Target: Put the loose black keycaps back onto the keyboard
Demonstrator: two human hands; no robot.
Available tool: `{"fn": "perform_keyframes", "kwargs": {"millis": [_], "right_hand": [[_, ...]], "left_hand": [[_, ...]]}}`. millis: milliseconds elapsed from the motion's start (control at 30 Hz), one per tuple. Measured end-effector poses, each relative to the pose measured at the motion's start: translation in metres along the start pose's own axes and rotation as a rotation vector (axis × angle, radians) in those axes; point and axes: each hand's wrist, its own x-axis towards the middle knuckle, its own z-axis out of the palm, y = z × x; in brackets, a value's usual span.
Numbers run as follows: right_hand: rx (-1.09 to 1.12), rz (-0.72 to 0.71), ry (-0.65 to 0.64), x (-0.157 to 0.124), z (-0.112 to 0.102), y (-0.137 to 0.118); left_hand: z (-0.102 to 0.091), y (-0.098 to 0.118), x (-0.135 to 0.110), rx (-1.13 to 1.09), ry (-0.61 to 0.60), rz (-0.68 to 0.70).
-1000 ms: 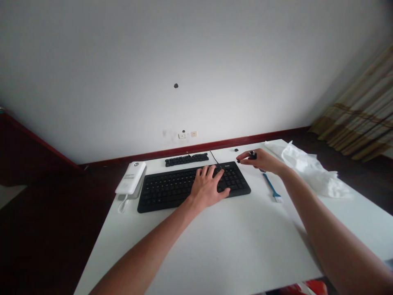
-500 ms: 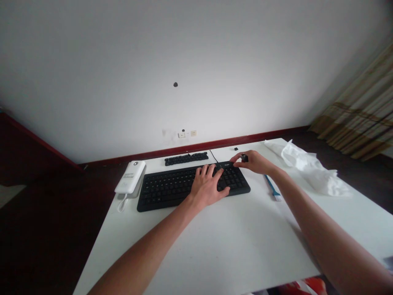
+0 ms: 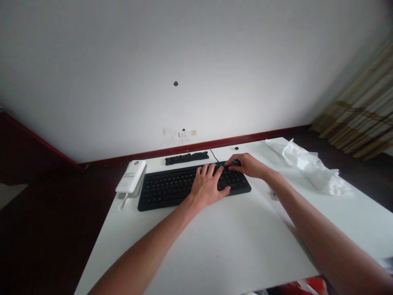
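A black keyboard (image 3: 167, 188) lies across the white table. My left hand (image 3: 206, 186) rests on its right half, palm down with fingers spread. My right hand (image 3: 245, 164) is at the keyboard's upper right corner, over the number pad. Its thumb and fingers are curled toward each other there; anything between them is too dark and small to make out. Behind the keyboard lies a black strip of what look like keycaps (image 3: 187, 158). One small black piece (image 3: 236, 148) sits alone near the table's back edge.
At the left stands a white power bank (image 3: 131, 176) with a looped strap. Crumpled white plastic (image 3: 310, 166) lies at the right. A brush (image 3: 274, 196) is mostly hidden under my right forearm. A cable (image 3: 213, 155) runs off the back edge toward the wall.
My right hand has moved left, from the keyboard's edge onto its upper right part. The small shiny thing seen in it before is no longer visible. My left hand has stayed put.
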Motion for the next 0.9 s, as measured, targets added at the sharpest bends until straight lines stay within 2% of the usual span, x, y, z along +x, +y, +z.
{"fn": "perform_keyframes", "kwargs": {"millis": [433, 733, 833, 900], "right_hand": [[-0.068, -0.026, -0.018, 0.0009, 0.0010, -0.0020], [-0.012, -0.013, -0.018, -0.0006, -0.0021, -0.0024], [0.004, 0.018, 0.029, -0.0010, -0.0059, -0.0029], [0.001, 0.061, 0.108, -0.0010, -0.0087, -0.0047]], "left_hand": [[0.0006, 0.0000, 0.0001, 0.007, -0.010, -0.003], [0.0010, -0.0002, -0.0004, 0.008, -0.004, 0.003], [0.0009, 0.0000, -0.0002, 0.004, -0.005, 0.003], [0.0012, 0.0000, -0.0002, 0.000, -0.009, 0.001]]}}
